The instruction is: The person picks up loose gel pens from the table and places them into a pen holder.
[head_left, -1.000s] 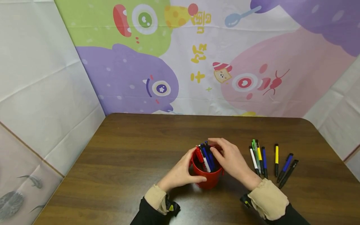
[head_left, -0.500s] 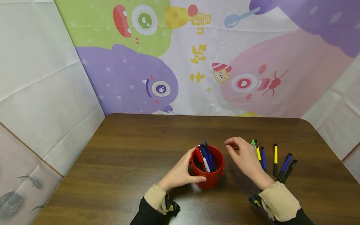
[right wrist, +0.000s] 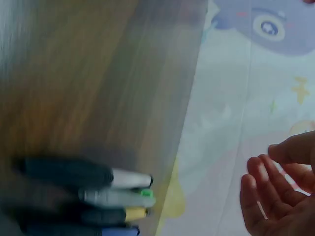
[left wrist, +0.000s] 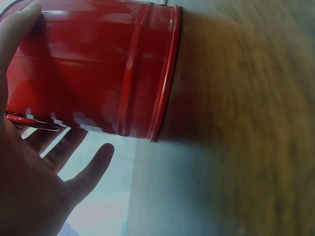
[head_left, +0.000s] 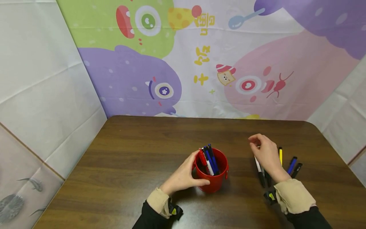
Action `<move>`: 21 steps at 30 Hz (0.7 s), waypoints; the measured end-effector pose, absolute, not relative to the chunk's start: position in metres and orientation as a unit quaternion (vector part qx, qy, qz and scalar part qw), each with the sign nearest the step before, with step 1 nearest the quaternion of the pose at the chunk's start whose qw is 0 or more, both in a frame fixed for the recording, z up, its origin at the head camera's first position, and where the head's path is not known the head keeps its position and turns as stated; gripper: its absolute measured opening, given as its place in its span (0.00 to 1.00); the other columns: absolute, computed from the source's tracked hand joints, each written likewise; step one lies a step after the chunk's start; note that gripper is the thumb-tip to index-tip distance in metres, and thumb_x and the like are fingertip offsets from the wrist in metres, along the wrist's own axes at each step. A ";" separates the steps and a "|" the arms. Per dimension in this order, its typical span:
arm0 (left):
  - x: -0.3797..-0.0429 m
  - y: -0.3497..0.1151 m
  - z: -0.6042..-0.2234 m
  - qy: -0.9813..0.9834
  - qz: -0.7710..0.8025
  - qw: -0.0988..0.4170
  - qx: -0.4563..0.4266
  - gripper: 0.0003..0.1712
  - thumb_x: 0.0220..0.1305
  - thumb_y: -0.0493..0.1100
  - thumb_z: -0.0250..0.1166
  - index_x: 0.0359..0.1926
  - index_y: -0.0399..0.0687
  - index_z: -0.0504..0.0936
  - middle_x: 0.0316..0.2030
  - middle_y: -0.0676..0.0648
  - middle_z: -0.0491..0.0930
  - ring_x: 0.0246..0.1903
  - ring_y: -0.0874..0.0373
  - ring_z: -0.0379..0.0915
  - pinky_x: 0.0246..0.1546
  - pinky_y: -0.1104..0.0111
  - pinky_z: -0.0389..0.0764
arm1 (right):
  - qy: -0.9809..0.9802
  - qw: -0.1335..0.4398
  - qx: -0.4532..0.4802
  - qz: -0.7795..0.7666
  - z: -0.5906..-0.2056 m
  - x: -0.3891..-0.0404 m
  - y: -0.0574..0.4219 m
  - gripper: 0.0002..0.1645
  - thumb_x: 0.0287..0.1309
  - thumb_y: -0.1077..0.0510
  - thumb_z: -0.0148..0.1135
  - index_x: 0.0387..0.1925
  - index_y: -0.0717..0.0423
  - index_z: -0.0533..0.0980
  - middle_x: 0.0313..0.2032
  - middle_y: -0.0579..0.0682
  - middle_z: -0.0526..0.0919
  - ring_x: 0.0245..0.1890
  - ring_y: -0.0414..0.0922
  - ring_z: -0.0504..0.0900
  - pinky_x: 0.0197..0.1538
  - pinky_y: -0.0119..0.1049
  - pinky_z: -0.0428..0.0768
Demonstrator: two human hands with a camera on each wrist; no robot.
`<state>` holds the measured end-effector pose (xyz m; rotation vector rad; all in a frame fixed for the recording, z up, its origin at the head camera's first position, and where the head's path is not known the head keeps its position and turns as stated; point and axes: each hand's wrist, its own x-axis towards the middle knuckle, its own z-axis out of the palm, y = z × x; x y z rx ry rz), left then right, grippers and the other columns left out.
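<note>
My left hand [head_left: 183, 173] holds a small red metal bucket [head_left: 212, 185] at its left side, thumb across the front and fingers round the back. Several pens [head_left: 210, 163] stand in the bucket, with red, white, blue and black among them. In the left wrist view the bucket [left wrist: 88, 69] stands upright on the table. Over the loose pens at the right is my right hand [head_left: 267, 156], fingers loosely bent and holding nothing. Beneath it in the right wrist view lie a white-capped marker [right wrist: 132, 178], a pen with a green clip [right wrist: 118, 198] and a yellow-ended marker [right wrist: 135, 214].
Right of that hand lie another yellow-ended marker [head_left: 281, 155], a blue-ended marker [head_left: 292, 165] and a black pen [head_left: 296, 170], partly covered by the hand and sleeve. The brown wooden table [head_left: 137, 149] meets a cartoon-printed cloth [head_left: 200, 101] at its back edge.
My right hand has left the bucket's rim and moved right to the loose pens, with nothing in its fingers. The left hand and the bucket have stayed in place.
</note>
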<state>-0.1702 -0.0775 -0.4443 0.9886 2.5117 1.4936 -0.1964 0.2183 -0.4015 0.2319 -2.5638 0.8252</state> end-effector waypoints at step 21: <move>-0.170 -0.077 -0.445 0.815 0.487 0.037 0.313 0.54 0.45 0.62 0.68 0.69 0.61 0.48 0.64 0.53 0.58 0.60 0.60 0.57 0.59 0.58 0.64 | -0.979 0.054 0.016 0.194 -0.436 -0.203 0.235 0.18 0.46 0.64 0.60 0.40 0.71 0.72 0.30 0.64 0.76 0.27 0.55 0.75 0.30 0.51 0.75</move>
